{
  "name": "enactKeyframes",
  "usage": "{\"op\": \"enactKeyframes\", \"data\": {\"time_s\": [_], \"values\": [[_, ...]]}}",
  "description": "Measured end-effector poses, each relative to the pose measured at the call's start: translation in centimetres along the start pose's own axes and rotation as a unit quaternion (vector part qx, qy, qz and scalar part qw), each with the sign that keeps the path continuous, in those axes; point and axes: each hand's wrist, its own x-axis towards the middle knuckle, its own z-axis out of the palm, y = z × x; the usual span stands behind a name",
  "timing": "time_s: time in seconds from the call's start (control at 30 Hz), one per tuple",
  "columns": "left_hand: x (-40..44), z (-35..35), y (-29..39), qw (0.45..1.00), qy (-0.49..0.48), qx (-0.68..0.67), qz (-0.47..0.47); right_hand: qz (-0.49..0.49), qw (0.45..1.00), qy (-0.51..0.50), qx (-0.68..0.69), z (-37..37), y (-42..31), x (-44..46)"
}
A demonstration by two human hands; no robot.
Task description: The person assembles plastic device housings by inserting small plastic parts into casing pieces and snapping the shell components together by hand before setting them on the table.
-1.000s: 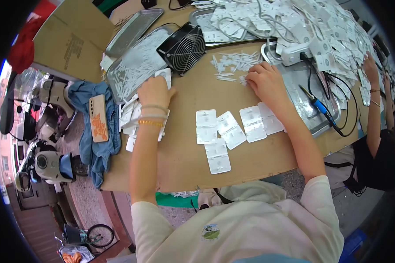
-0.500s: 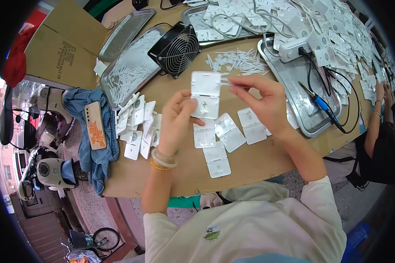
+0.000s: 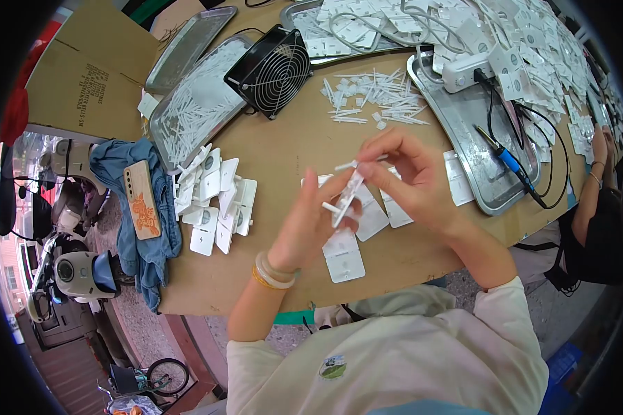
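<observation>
A white plastic piece (image 3: 347,198), seen nearly edge-on, is gripped in my left hand (image 3: 310,223) above the table. My right hand (image 3: 410,174) touches its upper end, thumb and forefinger pinched around a thin white stick (image 3: 346,165). Under and beside the hands lie several flat white hinged pieces (image 3: 344,257), partly hidden. Beyond them is a loose heap of white sticks and small squares (image 3: 381,93). Left of my hands, white pieces are piled (image 3: 214,197).
A black fan (image 3: 273,71) stands near a tray of sticks (image 3: 194,111). At right, a metal tray (image 3: 474,152) bears a blue soldering iron (image 3: 511,164), with a power strip (image 3: 466,71) behind. A phone (image 3: 141,200) lies on denim. Another person's arm (image 3: 592,180) is far right.
My left hand came from the left pile with a white piece and has now turned it edge-on. My right hand moved from the stick heap toward that piece.
</observation>
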Motion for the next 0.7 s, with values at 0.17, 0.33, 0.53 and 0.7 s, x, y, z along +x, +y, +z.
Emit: {"op": "enactKeyframes", "data": {"time_s": [0.17,0.33,0.53,0.7], "values": [[0.0,1.5,0.9,0.878,0.125,0.413,0.208,0.027,0.999,0.022,-0.033,-0.1,-0.3,0.2],[-0.1,1.8,1.2,0.877,0.125,0.422,0.195,-0.025,0.995,0.057,-0.08,0.0,0.8,0.1],[-0.2,1.0,1.1,0.962,0.193,0.153,0.114,-0.207,0.935,0.103,-0.27,-0.1,-0.1,0.2],[-0.1,1.0,0.9,0.978,0.154,0.079,0.117,-0.245,0.901,0.013,-0.357,0.3,0.2,-0.3]]}}
